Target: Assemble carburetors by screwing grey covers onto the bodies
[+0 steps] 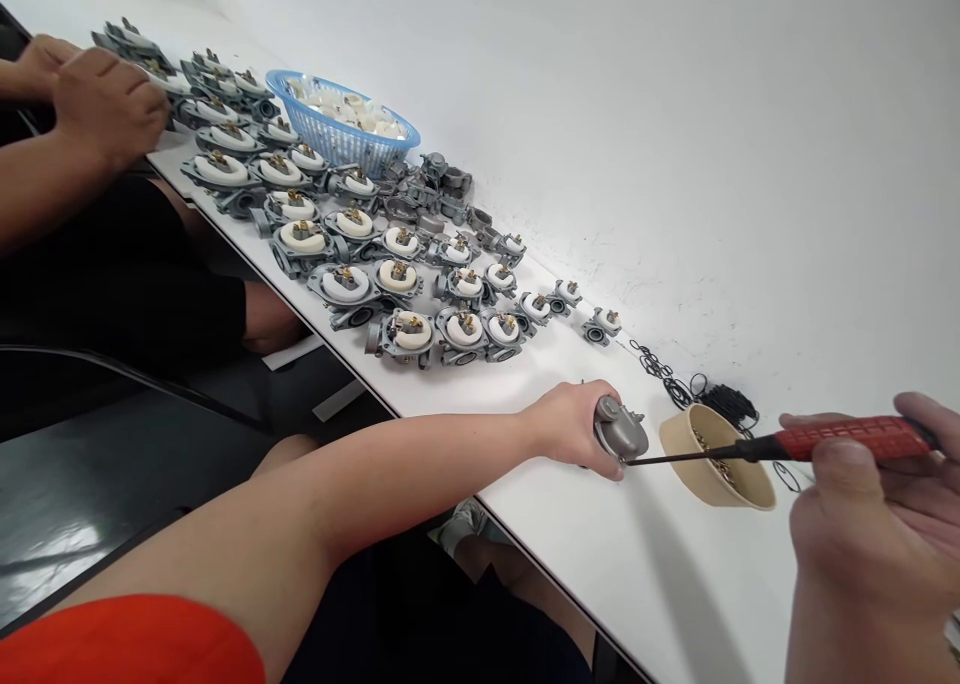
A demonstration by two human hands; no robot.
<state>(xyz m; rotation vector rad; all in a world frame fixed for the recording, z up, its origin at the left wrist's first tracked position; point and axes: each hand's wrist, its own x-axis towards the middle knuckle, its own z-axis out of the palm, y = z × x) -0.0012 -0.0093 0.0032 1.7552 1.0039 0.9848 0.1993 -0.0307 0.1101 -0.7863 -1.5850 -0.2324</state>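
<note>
My left hand (571, 426) grips a grey metal carburetor part (619, 430) against the white table (615, 554), near its front edge. My right hand (877, 524) holds a red-handled screwdriver (847, 439) level, its dark shaft crossing over a tan bowl (716, 459). The screwdriver's tip touches the lower right side of the grey part. Small brass pieces lie inside the bowl.
Several grey carburetor bodies with white floats (397, 276) stand in rows along the table to the left. A blue basket (341, 124) of white floats sits behind them. Black rubber rings (679, 379) lie by the bowl. Another person's hands (105, 104) work at the far left.
</note>
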